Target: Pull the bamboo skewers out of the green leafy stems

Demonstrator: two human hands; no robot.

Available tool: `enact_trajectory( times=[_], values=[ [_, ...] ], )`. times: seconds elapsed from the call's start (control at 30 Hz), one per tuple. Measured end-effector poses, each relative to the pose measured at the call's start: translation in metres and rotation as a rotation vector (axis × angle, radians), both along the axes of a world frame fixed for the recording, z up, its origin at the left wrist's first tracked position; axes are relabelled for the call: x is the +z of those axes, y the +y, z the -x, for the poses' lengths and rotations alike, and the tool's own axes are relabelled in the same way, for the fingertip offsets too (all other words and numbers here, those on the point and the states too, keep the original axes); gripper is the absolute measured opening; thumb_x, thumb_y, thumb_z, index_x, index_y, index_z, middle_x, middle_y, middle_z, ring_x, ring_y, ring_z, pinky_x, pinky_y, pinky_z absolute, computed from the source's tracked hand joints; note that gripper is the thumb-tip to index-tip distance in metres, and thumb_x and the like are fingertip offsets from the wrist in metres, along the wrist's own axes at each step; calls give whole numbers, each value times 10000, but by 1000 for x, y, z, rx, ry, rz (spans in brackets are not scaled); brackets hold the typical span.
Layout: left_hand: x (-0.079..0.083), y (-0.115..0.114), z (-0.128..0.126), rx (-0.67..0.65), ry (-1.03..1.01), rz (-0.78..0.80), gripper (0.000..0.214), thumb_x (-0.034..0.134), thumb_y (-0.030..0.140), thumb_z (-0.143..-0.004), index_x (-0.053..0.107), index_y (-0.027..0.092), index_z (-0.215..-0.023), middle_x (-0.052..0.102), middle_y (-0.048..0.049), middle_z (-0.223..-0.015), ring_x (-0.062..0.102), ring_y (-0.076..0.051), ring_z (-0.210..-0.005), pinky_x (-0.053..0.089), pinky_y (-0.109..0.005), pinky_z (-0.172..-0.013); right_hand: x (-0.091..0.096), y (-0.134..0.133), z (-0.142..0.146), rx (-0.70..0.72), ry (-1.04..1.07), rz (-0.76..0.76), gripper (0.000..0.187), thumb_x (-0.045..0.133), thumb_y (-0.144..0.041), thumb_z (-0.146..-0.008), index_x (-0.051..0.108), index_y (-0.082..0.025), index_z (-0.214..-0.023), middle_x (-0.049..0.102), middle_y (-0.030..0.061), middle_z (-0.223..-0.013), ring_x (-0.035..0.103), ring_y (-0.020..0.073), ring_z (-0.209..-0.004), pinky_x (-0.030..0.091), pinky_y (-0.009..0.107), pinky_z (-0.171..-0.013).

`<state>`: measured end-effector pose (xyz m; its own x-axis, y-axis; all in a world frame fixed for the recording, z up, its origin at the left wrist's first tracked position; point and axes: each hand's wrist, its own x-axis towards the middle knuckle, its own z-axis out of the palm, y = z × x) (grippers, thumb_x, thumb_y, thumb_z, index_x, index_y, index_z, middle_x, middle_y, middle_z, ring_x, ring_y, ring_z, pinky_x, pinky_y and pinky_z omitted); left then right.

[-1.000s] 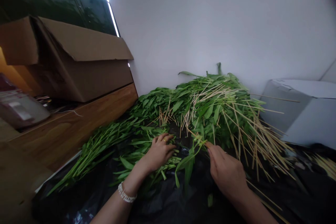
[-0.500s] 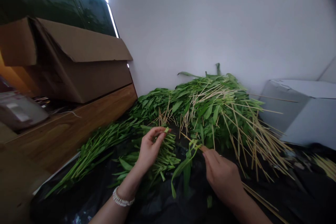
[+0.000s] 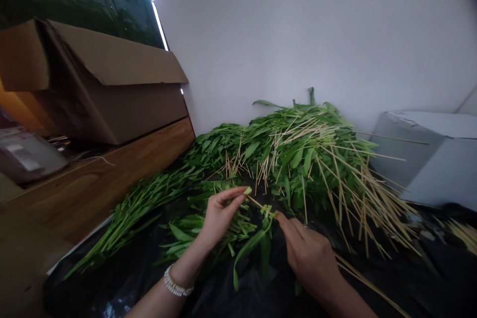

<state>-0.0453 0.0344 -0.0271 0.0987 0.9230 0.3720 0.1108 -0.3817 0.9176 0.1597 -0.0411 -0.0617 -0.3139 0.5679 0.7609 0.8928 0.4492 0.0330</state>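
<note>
My left hand [image 3: 219, 216] pinches a short green stem piece [image 3: 247, 190] between thumb and fingers, just above a small pile of cut greens [image 3: 208, 226]. A thin wooden skewer [image 3: 261, 204] with a few leaves [image 3: 257, 243] hanging from it is pinched in my right hand [image 3: 305, 253]. The skewer's tip points at the stem piece, almost touching it. A pearl bracelet [image 3: 175, 285] circles my left wrist.
A big heap of leafy greens threaded on wooden skewers [image 3: 316, 159] lies against the white wall. Loose leafy stalks [image 3: 149, 198] stretch along the left. Black plastic sheet [image 3: 231, 293] covers the surface. A cardboard box [image 3: 108, 89] on a wooden ledge stands left, a white box [image 3: 428, 154] right.
My left hand lifted a stem piece off the cut pile and brought it toward the skewer. My right hand moved the skewer left and nearer, leaves swinging below it.
</note>
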Motion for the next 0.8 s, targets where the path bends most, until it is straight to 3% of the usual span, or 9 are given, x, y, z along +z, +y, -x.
enact_trajectory(
  times=[0.27, 0.53, 0.8],
  values=[
    [0, -2, -4, 32, -26, 3, 229, 720, 281, -737, 746, 168, -934, 752, -65, -947, 699, -222, -894, 549, -331, -864, -3, 0, 4, 20, 51, -11, 353, 331, -79, -908, 603, -73, -1132, 633, 47, -728, 578, 105, -546, 444, 221, -569],
    [-13, -5, -10, 93, 106, -97, 210, 692, 276, -776, 744, 204, -966, 746, -44, -982, 684, -209, -935, 520, -318, -896, -11, -1, 7, 20, 67, 81, 371, 291, -109, -931, 592, -75, -1146, 645, 62, -766, 599, 120, -560, 457, 235, -542],
    [0, 2, 2, 2, 190, -137, 232, 569, 306, -874, 741, 204, -991, 717, -71, -1051, 622, -218, -1042, 454, -343, -954, -9, -1, 6, 20, 51, 60, 366, 300, -106, -928, 591, -80, -1148, 645, 57, -758, 593, 113, -547, 439, 236, -525]
  ],
)
